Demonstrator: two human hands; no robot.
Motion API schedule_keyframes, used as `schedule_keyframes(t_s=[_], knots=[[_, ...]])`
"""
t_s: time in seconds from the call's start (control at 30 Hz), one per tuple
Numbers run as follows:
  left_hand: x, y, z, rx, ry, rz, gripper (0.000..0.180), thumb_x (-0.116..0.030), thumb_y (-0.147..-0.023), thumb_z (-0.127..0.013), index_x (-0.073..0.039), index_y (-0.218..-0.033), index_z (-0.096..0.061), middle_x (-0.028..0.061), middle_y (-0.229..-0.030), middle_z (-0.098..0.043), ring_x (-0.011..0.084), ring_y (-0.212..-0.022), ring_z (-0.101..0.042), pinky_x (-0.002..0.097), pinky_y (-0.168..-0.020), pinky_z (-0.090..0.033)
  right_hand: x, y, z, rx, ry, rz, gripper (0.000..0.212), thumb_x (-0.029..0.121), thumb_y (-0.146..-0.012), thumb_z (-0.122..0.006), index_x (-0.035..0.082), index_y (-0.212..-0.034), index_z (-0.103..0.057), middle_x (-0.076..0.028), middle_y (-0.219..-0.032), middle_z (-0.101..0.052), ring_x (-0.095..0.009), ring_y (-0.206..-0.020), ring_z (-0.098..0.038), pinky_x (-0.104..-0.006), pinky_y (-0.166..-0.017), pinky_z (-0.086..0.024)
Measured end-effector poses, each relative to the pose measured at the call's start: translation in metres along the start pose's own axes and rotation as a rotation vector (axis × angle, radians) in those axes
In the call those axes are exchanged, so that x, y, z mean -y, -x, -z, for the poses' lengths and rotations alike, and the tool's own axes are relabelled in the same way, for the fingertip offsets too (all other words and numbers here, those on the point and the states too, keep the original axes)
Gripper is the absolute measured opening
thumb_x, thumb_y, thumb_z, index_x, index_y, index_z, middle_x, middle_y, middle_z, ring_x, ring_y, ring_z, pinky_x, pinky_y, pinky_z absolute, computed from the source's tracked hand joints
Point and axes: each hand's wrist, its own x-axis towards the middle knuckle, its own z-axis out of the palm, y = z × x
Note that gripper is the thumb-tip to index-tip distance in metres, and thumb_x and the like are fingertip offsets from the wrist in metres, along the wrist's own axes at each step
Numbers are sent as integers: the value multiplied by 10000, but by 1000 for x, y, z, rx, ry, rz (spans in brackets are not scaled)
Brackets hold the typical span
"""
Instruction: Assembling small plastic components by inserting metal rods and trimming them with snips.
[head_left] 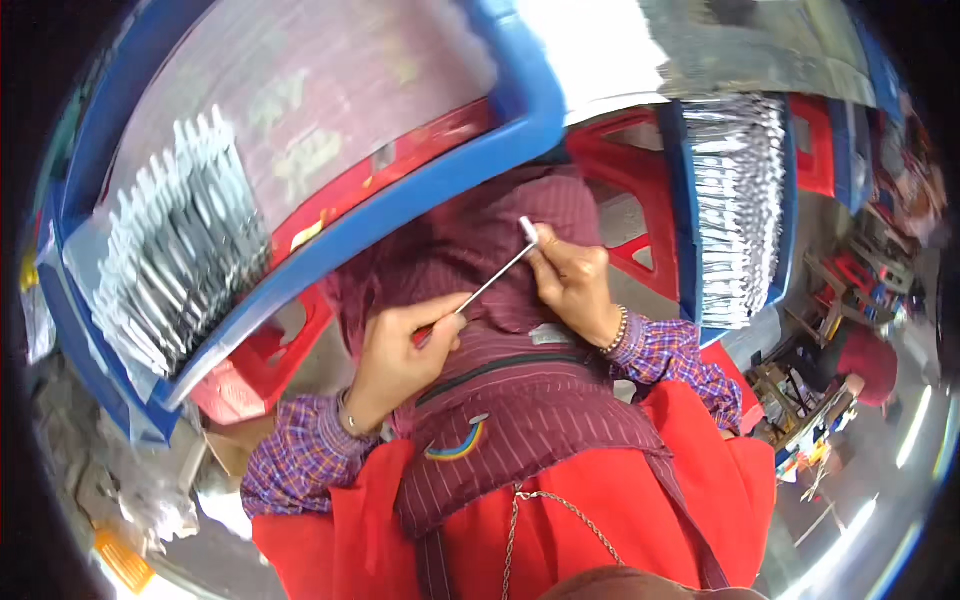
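Note:
Over my lap, on a maroon striped apron [470,240], both hands meet at one thin metal rod [493,280]. My left hand [405,345] is closed round its lower end, where a bit of dark red shows between the fingers. At the upper end, my right hand [575,280] pinches by thumb and fingers a small whitish-silver piece [528,229]. Whether the piece is joined to the rod, I cannot tell. A blue-rimmed tray [400,185] lies beyond my left hand, with many slim silver pieces [185,250] bunched at its left end.
To the right, a blue bin [688,270] holds a tall stack of silver pieces [737,210] on a red stool [640,165]. Another red stool [290,350] stands under the left tray. A person in dark red [865,365] works in the background at right.

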Motion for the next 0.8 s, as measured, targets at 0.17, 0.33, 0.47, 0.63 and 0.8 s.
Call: schedule_keyframes(t_s=[0.17, 0.33, 0.47, 0.63, 0.8], knots=[[-4, -2, -1, -59, -213, -118, 219, -46, -839, -568, 29, -1027, -650, 99, -672, -653, 105, -600, -622, 241, -561, -481, -4, -2, -6, -32, -61, 46, 96, 3, -776, -583, 8, -868, -555, -178, -577, -539, -332, -502, -571, -397, -419, -415], [-2, -1, 2, -30, -196, -148, 234, -48, -849, -558, 22, -1055, -643, 92, -676, -656, 97, -622, -620, 236, -583, -478, -3, -3, 1, -8, -107, 22, 64, 32, -775, -570, -3, -823, -546, -195, -555, -531, -369, -537, -573, -430, -455, -428], [-7, 3, 5, 50, -97, -11, 261, -53, -859, -550, 17, -1100, -622, 76, -720, -666, 92, -676, -621, 228, -627, -481, 4, -7, 24, 86, -204, -40, 201, 77, -771, -603, 1, -957, -591, -228, -596, -536, -379, -546, -537, -392, -481, -430], [14, 4, -1, 89, -51, -147, 294, -51, -856, -558, 14, -1140, -597, 67, -800, -670, 87, -749, -613, 214, -686, -475, -18, -7, 45, 97, -923, -390, 344, 28, -854, -553, 1, -1197, -547, -54, -1030, -608, -99, -778, -593, -235, -691, -507], [18, 4, -9, 191, -31, -56, 302, -83, -881, -555, 10, -1168, -577, 26, -832, -647, 57, -689, -562, 187, -609, -438, -48, -14, 111, -181, -985, -554, 320, 21, -818, -583, -53, -1129, -571, -73, -883, -612, -159, -727, -630, -249, -660, -526]])
